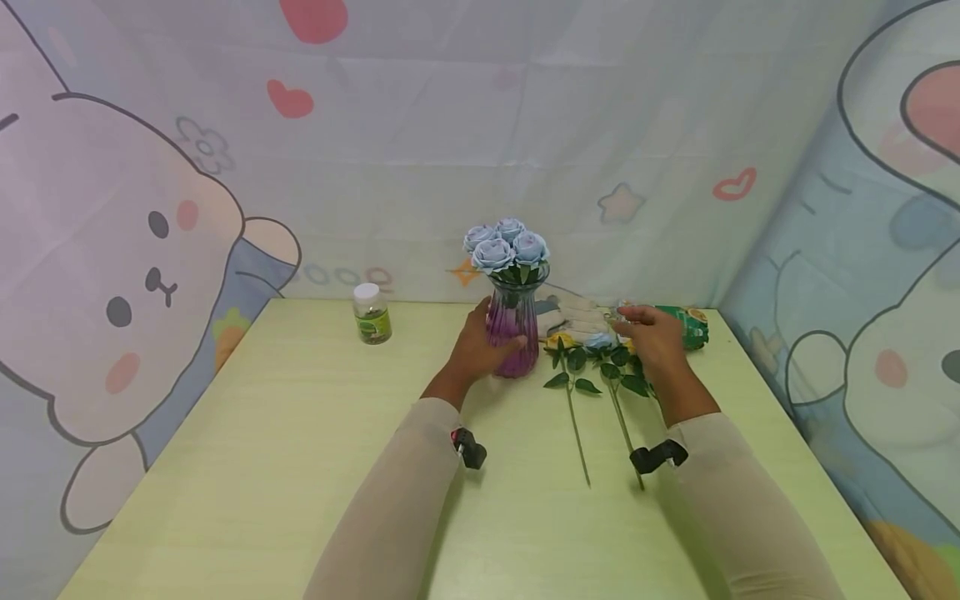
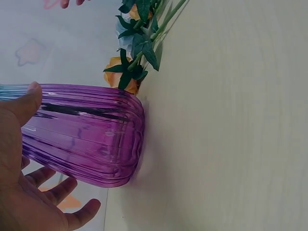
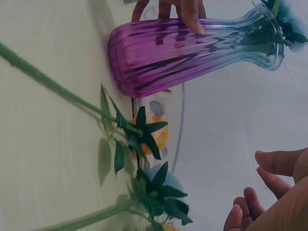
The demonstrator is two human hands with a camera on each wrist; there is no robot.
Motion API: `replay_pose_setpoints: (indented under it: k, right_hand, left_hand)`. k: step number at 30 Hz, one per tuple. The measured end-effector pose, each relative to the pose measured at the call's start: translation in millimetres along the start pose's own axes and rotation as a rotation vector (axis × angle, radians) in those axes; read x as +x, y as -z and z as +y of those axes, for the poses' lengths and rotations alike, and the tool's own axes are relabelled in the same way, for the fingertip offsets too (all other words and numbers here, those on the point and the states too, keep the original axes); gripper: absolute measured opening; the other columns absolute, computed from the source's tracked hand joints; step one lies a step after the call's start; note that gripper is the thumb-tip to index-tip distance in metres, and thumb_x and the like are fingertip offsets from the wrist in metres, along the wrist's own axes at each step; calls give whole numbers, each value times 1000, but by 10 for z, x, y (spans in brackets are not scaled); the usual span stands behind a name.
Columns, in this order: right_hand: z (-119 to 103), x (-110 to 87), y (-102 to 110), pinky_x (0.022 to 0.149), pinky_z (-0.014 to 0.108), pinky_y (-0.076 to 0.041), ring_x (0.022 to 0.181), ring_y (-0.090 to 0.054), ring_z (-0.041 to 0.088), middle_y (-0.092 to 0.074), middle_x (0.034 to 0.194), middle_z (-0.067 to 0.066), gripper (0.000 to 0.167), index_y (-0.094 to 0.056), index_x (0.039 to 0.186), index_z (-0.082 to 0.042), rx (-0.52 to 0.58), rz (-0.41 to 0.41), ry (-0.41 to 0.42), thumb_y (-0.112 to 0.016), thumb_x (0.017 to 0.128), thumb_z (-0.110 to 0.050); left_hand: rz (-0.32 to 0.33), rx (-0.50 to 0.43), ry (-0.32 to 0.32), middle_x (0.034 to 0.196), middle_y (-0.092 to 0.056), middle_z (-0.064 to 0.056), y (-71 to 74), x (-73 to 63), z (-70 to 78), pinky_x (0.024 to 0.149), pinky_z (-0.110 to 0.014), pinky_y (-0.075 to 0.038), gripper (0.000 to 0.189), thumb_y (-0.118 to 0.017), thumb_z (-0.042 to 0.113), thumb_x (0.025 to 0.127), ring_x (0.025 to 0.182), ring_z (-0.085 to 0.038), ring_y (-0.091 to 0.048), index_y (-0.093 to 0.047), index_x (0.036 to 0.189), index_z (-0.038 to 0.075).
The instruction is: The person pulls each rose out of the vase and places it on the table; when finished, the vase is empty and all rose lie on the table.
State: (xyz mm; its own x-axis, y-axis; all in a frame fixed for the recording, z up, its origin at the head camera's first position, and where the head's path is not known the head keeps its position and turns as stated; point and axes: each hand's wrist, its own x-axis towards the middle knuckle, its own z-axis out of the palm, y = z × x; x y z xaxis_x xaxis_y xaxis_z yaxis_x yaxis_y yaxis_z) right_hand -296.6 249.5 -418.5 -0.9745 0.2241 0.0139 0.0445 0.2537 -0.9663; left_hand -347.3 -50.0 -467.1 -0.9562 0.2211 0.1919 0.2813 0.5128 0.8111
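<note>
A ribbed glass vase [image 1: 517, 337], purple below and clear bluish above, stands upright on the table with several light blue roses [image 1: 492, 255] in it. My left hand [image 1: 476, 346] holds the vase from its left side, the thumb across the front; in the left wrist view some fingers [image 2: 85, 214] stand off the glass. To the right lie loose artificial flowers: a yellow rose [image 3: 158, 134], a blue rose [image 3: 166, 179] and long green stems [image 1: 576, 425] pointing toward me. Over their heads hovers my right hand [image 1: 658, 346], fingers loosely bent, with nothing held in the right wrist view.
A small white-lidded jar [image 1: 372, 317] with a green label stands at the back left. Behind the loose flowers lie pale gloves [image 1: 581, 315], and a green packet [image 1: 692, 327] sits at the back right. A printed cloth backdrop [image 1: 420, 167] rises along the table's rear edge.
</note>
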Motion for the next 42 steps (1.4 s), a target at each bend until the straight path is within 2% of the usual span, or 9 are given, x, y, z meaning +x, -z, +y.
replay_pose_setpoints:
  k: [7, 11, 16, 22, 29, 32, 38, 42]
  right_hand:
    - [-156, 8, -115, 127, 58, -41, 151, -46, 40, -47, 163, 21, 48, -61, 151, -4, 17, -56, 28, -70, 108, -23]
    - [-256, -2, -169, 122, 54, -45, 146, -50, 37, -51, 152, 14, 47, -63, 149, -5, 36, -75, 36, -72, 107, -26]
    - [-369, -6, -201, 127, 49, -45, 144, -51, 33, -54, 141, 6, 48, -63, 148, -5, 58, -112, 61, -73, 107, -27]
    - [-484, -21, -283, 126, 48, -45, 131, -55, 26, -57, 137, 2, 49, -65, 147, -6, 53, -118, 104, -74, 106, -32]
    - [-568, -30, -415, 120, 45, -48, 125, -57, 20, -59, 140, 4, 49, -66, 146, -6, 67, -143, 153, -74, 106, -33]
    - [-617, -26, -481, 116, 45, -49, 120, -58, 17, -59, 136, 3, 47, -68, 145, -6, 83, -152, 181, -74, 106, -31]
    - [-718, -14, -631, 119, 49, -49, 116, -59, 16, -59, 145, 15, 47, -69, 144, -5, 103, -170, 216, -76, 105, -30]
    - [-757, 2, -702, 119, 52, -49, 114, -60, 14, -59, 148, 15, 45, -69, 144, -5, 131, -175, 214, -75, 105, -26]
  left_hand:
    - [23, -55, -15, 178, -29, -22, 27, -13, 108, 134, -61, -31, 108, -78, 50, 95, 165, -46, -34, -17, 175, 9]
    - [36, -48, -11, 178, -30, -21, 34, -9, 161, 134, -60, -32, 108, -78, 51, 96, 165, -45, -34, -18, 175, 10]
    - [56, -49, -11, 176, -34, -21, 42, 7, 213, 133, -60, -35, 105, -79, 49, 96, 163, -45, -37, -20, 174, 11]
    - [63, -48, -9, 177, -32, -21, 61, 5, 261, 134, -61, -32, 101, -78, 48, 97, 165, -44, -33, -23, 174, 11]
    - [61, -20, -27, 173, -43, -18, 53, 12, 262, 134, -57, -36, 90, -73, 48, 100, 162, -41, -41, -31, 171, 11]
    - [60, -13, -30, 173, -43, -18, 58, 11, 265, 134, -57, -36, 89, -72, 47, 101, 162, -40, -41, -31, 171, 11]
    - [52, -32, -9, 172, -45, -16, 48, 33, 220, 133, -56, -37, 88, -73, 46, 101, 161, -39, -43, -31, 171, 14]
    - [45, -36, -16, 171, -46, -17, 47, 42, 209, 132, -57, -38, 89, -74, 46, 101, 160, -40, -44, -31, 171, 13]
